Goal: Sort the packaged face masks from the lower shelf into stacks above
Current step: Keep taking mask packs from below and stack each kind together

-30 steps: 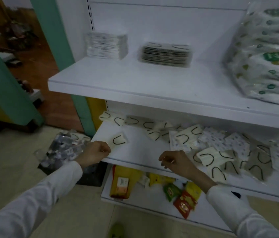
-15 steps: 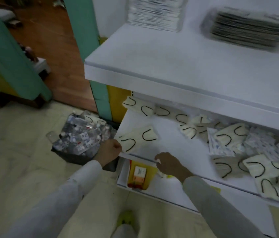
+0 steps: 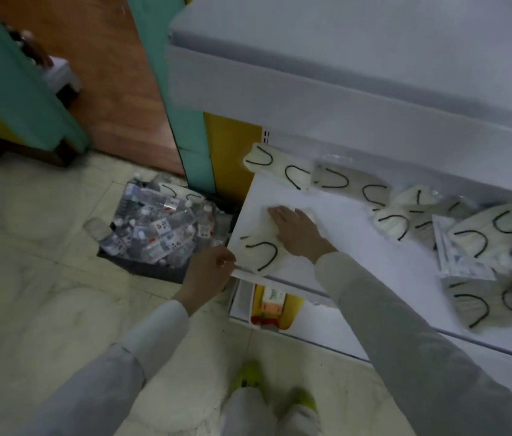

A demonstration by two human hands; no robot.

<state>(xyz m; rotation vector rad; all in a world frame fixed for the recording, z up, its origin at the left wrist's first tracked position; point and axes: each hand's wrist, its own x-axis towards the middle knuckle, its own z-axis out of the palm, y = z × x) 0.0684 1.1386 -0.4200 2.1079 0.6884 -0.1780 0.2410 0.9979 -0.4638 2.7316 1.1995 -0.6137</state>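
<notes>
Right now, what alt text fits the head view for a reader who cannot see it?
A person's right hand presses flat on a packaged face mask at the front left corner of the lower shelf while the left hand pinches its edge. More packaged masks lie scattered along the shelf's back and right; a bin of plastic bottles stands on the floor.

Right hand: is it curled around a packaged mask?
No, the right hand lies flat, fingers straight, on a packaged mask that rests on the lower shelf.

White lower shelf [image 3: 358,237]; pkgd masks [image 3: 475,237] strewn at back & right; single mask pkg [image 3: 261,251] front-left.
</notes>
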